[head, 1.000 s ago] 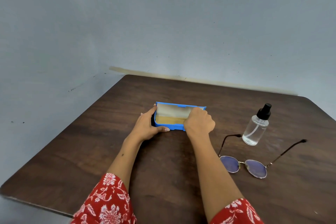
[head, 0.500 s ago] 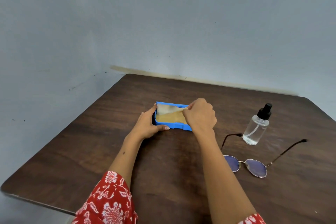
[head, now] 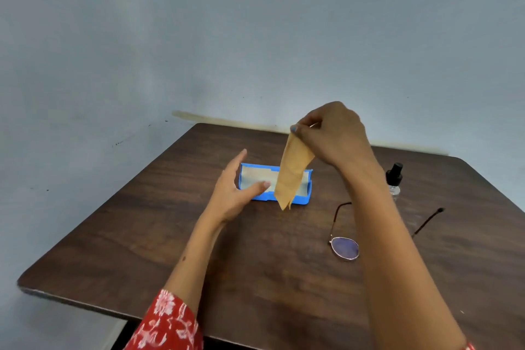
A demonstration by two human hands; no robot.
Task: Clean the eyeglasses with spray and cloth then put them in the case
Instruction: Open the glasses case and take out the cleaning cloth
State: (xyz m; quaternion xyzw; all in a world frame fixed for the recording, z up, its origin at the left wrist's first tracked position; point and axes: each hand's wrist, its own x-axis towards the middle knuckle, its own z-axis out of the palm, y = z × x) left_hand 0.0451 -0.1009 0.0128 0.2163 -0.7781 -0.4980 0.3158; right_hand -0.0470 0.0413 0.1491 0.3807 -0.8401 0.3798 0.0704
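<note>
I am pinching the cloth [head: 292, 176] in my right hand [head: 332, 136] above the case [head: 301, 199] to free it, my left hand [head: 231, 190] spread loosely beside, steadying

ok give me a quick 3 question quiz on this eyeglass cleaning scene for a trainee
1. True or false: the right hand pinches the tan cloth in the air above the blue case.
2. Multiple choice: where are the eyeglasses? A) inside the case B) on the table, arms unfolded C) in the left hand
3. Fill in: the spray bottle stands on the table and its cap is ____ in colour.

Key:
1. True. The cloth hangs from the fingertips in front of the open case.
2. B. They lie to the right of the case, partly hidden by the right forearm.
3. Black.
</note>
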